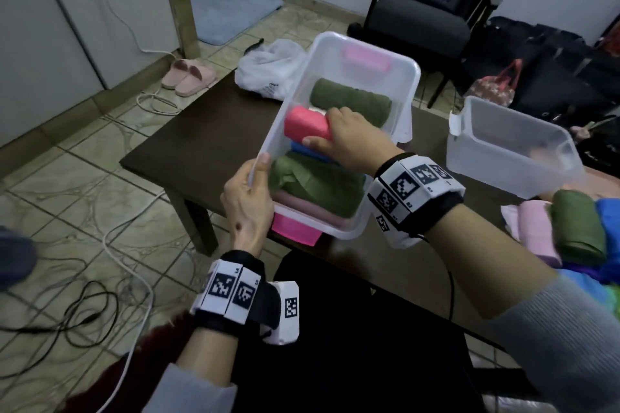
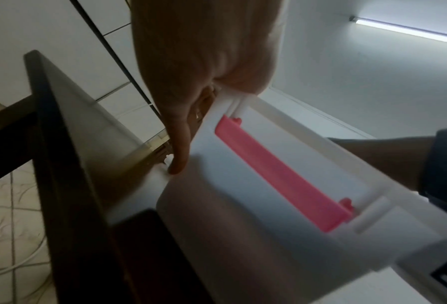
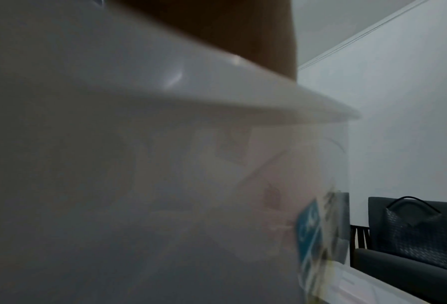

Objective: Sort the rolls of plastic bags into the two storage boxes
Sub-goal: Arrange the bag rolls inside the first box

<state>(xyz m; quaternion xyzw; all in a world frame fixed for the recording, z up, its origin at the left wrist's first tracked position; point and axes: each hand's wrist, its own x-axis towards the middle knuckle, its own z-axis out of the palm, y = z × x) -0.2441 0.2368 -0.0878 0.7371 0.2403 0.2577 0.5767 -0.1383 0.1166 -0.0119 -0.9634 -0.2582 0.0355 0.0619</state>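
A clear storage box (image 1: 407,75) with pink latches (image 2: 282,179) is tilted above the dark table's near edge. My left hand (image 1: 250,198) grips its near-left rim, thumb on top. My right hand (image 1: 339,137) reaches inside and holds a bright pink roll (image 1: 305,124). Under it lie two olive green rolls (image 1: 350,100), a blue roll (image 1: 300,147) and a pale pink one (image 1: 302,203). A second clear box (image 1: 513,144) stands to the right and looks almost bare. More rolls (image 1: 577,231), pink, green and blue, are heaped at the table's right end. The right wrist view shows only the box wall (image 3: 165,164).
A white plastic bag (image 1: 268,67) lies at the table's (image 1: 201,144) far side. Behind are a dark armchair (image 1: 422,10) and bags on a dark sofa (image 1: 543,77). Cables (image 1: 84,305) and pink slippers (image 1: 188,74) are on the tiled floor to the left.
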